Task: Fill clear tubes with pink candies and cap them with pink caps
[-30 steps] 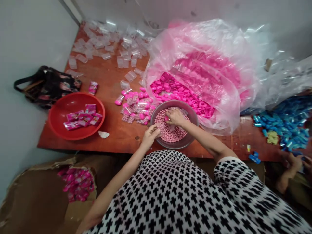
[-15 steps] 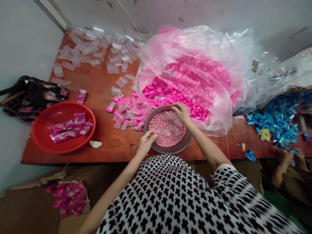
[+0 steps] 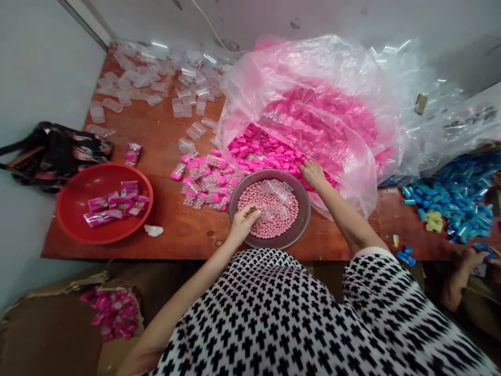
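My left hand (image 3: 243, 223) is closed in a pinch over the left side of a dark bowl (image 3: 303, 230). Between its fingertips is a small clear plastic container, mostly hidden by the fingers. Pink round beads (image 3: 270, 227) fill the bowl, and several clear containers (image 3: 279, 193) lie on top of them. My right hand (image 3: 314, 175) reaches past the bowl's far right rim to a heap of pink caps (image 3: 270, 151). Its fingertips are among the caps, and whether they grip one cannot be made out.
Bead-filled containers with pink caps (image 3: 207, 180) lie left of the bowl. A large plastic bag (image 3: 352, 68) stands behind. Further left are a red basin (image 3: 105, 180) with pink packets and a black bag (image 3: 58, 151). Blue pieces (image 3: 465, 209) and another person's hands (image 3: 467, 261) are at right.
My right hand has left the bowl's far rim and moved right to the pink caps. My left hand has shifted slightly right over the beads.
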